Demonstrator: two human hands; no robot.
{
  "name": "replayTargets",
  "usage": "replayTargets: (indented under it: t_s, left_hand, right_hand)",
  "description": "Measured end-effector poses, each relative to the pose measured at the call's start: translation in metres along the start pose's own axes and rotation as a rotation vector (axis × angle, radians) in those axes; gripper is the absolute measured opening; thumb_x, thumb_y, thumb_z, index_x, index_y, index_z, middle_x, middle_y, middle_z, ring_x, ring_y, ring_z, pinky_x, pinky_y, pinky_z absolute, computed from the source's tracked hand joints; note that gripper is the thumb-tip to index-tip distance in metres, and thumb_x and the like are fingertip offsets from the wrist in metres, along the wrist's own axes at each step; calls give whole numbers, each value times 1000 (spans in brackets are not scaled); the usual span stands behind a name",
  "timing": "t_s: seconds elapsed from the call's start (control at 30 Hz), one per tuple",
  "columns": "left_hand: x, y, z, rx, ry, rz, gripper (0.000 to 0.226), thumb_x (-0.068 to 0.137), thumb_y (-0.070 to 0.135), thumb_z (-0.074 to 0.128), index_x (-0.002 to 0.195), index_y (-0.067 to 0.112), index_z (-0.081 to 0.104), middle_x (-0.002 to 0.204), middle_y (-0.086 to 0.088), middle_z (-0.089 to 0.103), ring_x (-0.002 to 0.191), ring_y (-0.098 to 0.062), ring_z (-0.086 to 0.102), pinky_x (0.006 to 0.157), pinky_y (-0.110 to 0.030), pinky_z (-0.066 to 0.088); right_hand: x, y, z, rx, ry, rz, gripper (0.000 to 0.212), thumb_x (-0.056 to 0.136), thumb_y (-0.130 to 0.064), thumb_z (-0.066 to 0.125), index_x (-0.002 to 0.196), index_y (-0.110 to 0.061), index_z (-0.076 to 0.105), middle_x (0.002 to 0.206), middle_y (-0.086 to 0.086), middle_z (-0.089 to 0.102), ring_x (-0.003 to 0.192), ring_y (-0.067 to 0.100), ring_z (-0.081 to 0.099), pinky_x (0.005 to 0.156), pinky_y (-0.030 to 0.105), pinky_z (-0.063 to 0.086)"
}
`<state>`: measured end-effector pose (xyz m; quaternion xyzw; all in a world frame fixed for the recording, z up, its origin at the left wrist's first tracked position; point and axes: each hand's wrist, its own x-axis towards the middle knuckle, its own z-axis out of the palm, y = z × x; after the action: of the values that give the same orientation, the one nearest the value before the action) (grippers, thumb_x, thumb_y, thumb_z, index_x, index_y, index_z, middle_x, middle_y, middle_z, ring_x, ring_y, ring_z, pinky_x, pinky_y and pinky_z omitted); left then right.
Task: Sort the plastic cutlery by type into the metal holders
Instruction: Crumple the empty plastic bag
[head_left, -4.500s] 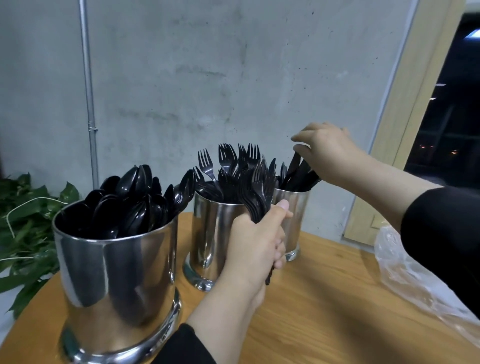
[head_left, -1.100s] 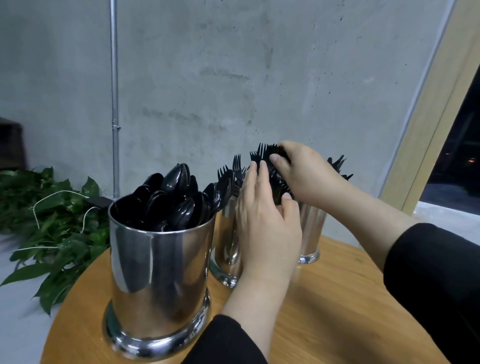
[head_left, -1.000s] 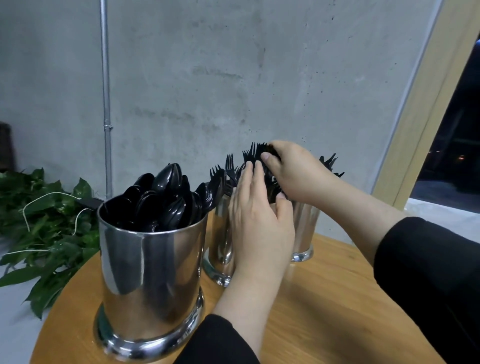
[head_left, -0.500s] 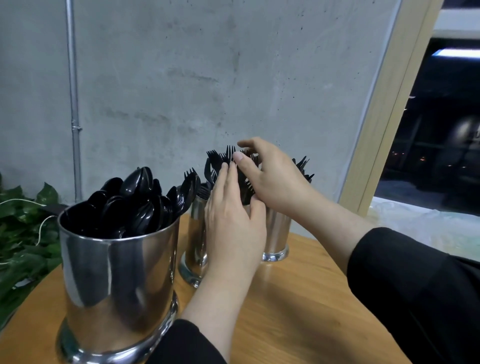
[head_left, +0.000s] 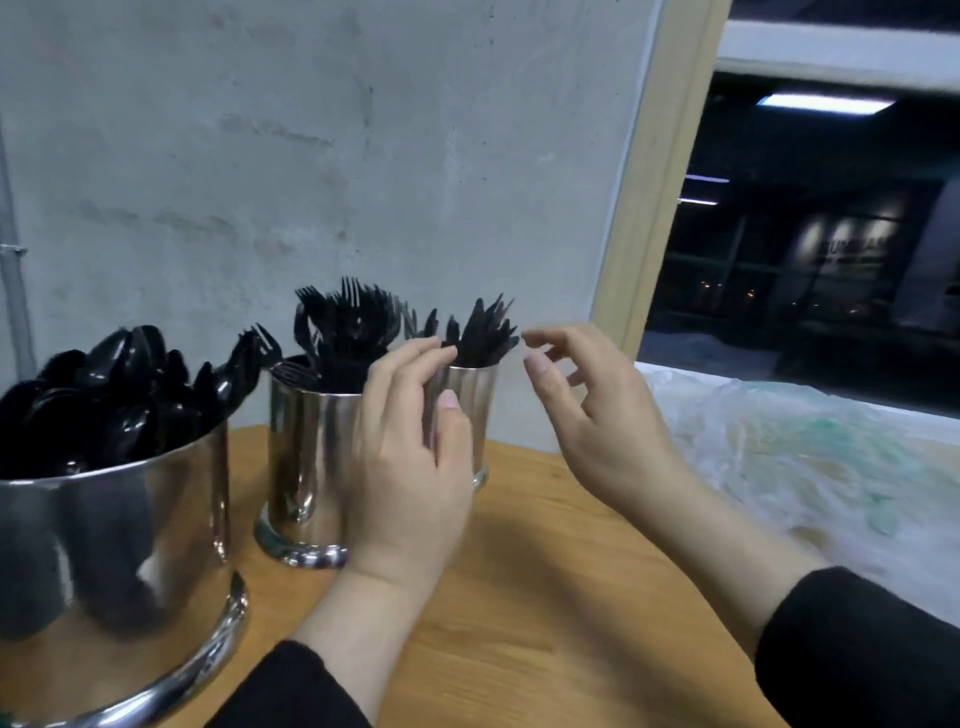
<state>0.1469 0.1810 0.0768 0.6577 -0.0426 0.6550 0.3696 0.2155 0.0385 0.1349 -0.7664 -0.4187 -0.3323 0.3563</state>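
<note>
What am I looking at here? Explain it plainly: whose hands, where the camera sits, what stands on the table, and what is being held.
There is no machine here. A person wears a camera on the head, so the one picture looks forward and down at that person's own two hands. On the wooden table stand three shiny metal holders. The big holder on the left is full of black spoons. The middle holder has black forks. The small holder behind holds black knives. The left hand is raised in front of the middle and small holders; the right hand hovers just right of the knives. Both have loose fingers and hold nothing. Crumpled clear plastic lies to the right.
</note>
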Motion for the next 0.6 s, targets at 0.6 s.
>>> replayTargets:
  t_s: [0.6]
  left_hand:
    - [-123, 34, 230, 352, -917, -175, 95, 86, 79, 49, 160, 43, 2, 171, 5, -2, 157, -20, 3, 125, -46, 7]
  right_hand:
    - [-193, 232, -184, -646, -192, 596, 109, 67, -94, 36, 158, -40, 7, 169, -4, 4, 155, 19, 3, 124, 56, 7]
